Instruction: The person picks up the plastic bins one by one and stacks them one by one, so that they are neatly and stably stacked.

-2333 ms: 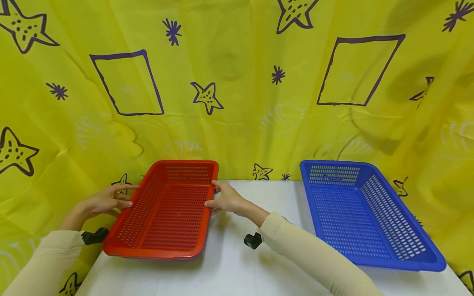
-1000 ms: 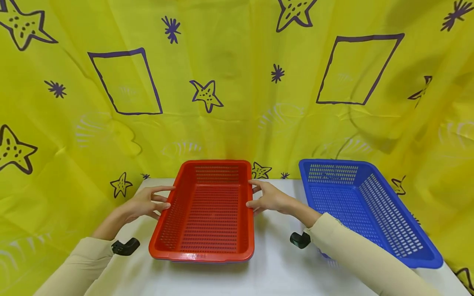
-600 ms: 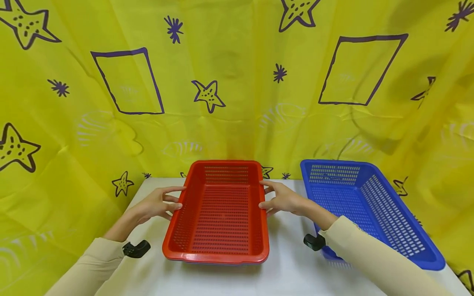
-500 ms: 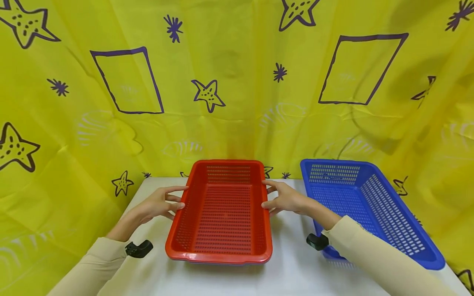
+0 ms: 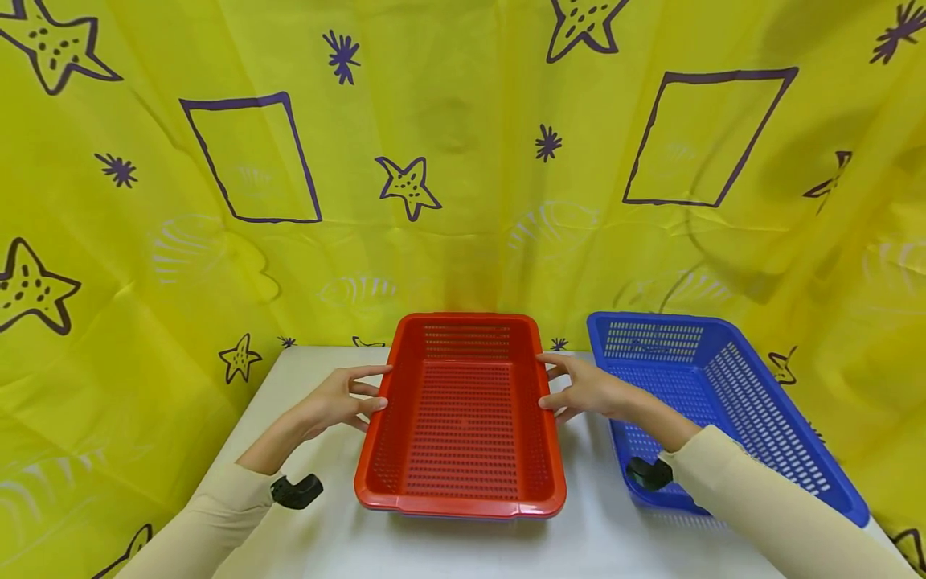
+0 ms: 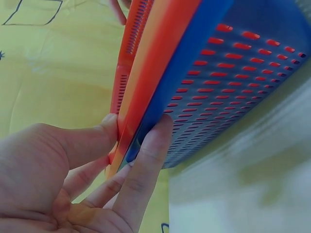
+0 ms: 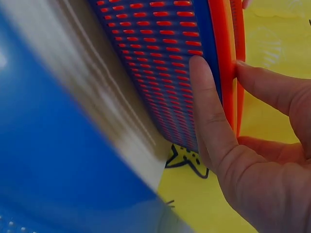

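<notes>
A red slotted basket (image 5: 463, 426) sits nested inside a blue slotted basket (image 6: 233, 73), whose holes show red through them in both wrist views. In the head view the lower basket is almost wholly hidden under the red one. My left hand (image 5: 336, 406) pinches the stacked rims at the left side, thumb on the red rim and fingers beneath on the blue wall. On the opposite side my right hand (image 5: 582, 390) grips the rims the same way. Nothing lies inside the red basket.
Another blue basket (image 5: 687, 410) stands at the right of the white table (image 5: 318, 547), with my right forearm over its near left corner. A yellow patterned curtain (image 5: 463, 265) hangs behind and at the sides. Black devices are strapped at both wrists.
Both hands have carried the red basket and the blue one under it from the left of the table rightward to the middle. The right-hand blue basket has stayed put.
</notes>
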Tool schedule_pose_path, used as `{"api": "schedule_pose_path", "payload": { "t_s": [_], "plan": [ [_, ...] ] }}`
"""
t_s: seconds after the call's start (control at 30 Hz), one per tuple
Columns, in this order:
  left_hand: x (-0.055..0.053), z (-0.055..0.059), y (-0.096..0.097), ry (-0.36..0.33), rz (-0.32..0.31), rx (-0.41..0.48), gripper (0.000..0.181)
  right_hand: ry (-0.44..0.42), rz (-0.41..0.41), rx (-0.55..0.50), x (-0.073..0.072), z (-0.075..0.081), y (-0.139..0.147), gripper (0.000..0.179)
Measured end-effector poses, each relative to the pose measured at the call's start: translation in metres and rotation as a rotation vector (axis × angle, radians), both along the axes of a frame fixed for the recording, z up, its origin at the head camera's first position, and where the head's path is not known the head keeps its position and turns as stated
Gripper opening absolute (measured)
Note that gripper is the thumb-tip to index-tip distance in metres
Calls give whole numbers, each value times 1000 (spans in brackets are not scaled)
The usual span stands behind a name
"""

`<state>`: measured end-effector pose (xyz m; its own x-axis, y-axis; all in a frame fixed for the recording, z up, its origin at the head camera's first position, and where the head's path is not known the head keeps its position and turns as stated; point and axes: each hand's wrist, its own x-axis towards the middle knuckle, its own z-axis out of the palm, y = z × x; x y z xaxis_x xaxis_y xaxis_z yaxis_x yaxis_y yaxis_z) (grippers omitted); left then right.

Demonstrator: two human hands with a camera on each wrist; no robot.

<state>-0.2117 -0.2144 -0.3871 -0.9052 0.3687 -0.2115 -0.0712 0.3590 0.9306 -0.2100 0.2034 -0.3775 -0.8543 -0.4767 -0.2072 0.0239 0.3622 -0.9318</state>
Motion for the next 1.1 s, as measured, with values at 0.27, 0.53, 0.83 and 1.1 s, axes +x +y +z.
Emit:
{"api": "schedule_pose_path", "payload": {
  "t_s": [0.27, 0.53, 0.83, 1.1],
  "plan": [
    [1, -1, 13, -5, 3, 15, 65, 28, 15, 5, 2, 1, 14, 86],
    [1, -2, 17, -3, -4, 18, 65, 37, 30, -17, 3, 0, 20, 86],
    [1, -3, 18, -4, -4, 16, 65, 28, 18, 3, 3, 0, 21, 86],
    [-1, 0, 17, 8, -38, -18, 65, 19, 19, 16, 2, 2, 22, 85]
  ]
}}
